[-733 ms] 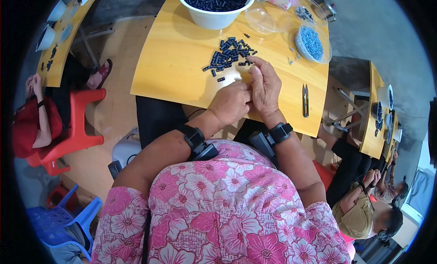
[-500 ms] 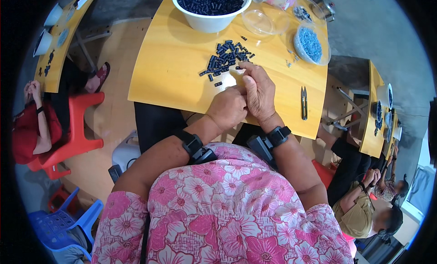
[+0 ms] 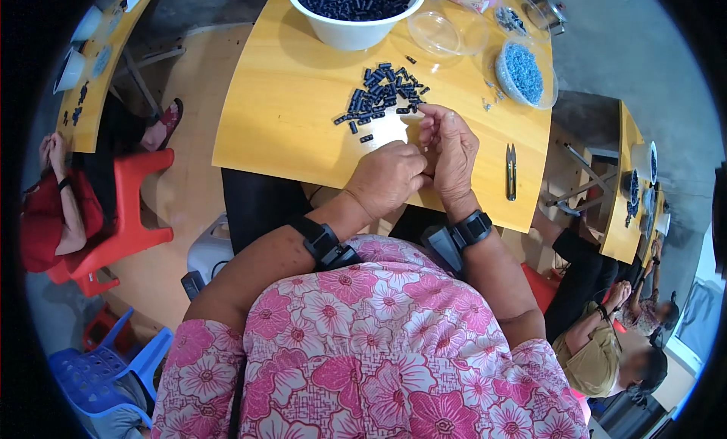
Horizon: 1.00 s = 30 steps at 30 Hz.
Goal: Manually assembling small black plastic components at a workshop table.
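Observation:
Both of my hands meet at the near edge of the yellow table. My left hand is curled closed, and whatever is between its fingers is hidden. Against it, my right hand has thumb and fingers bent together in a pinch. Anything in that pinch is too small to make out. The right index fingertip is close to the near right side of a pile of small black plastic pieces. A single black piece lies just nearer to me than the pile.
A white bowl full of black pieces stands at the back. Right of it are a clear lid and a clear tub of small blue parts. Thread snips lie at the right. Other people sit at tables on both sides.
My right hand has shifted slightly right and its fingers have drawn into a pinch. My left hand has moved a little to the right, staying closed.

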Each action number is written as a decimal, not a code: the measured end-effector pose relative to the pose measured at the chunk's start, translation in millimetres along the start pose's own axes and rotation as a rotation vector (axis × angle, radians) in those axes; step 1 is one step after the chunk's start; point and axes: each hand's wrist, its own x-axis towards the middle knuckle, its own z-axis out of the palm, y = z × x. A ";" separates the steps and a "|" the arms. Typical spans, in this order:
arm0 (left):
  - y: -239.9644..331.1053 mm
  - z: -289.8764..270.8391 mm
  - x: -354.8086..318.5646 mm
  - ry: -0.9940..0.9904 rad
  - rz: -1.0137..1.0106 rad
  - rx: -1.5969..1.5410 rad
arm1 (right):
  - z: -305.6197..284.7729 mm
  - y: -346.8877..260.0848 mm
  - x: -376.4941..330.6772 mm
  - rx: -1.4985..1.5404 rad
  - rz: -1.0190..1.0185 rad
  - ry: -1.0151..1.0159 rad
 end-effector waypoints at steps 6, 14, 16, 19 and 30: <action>-3.3 3.8 -1.3 -0.016 0.010 0.015 | 7.1 -13.2 -2.7 -0.110 -0.026 -0.029; -3.5 4.1 -5.7 -0.012 -0.040 -0.063 | 12.9 -10.0 -6.3 -0.407 -0.311 -0.158; -5.1 7.2 -5.8 0.015 -0.013 -0.072 | 12.6 -9.8 -6.9 -0.365 -0.301 -0.130; -6.4 9.9 -5.5 0.039 -0.016 -0.102 | 13.3 -12.3 -9.1 -0.432 -0.315 -0.158; -6.3 6.6 -1.7 -0.085 -0.148 -0.087 | 14.8 -14.0 -12.5 -0.497 -0.396 -0.151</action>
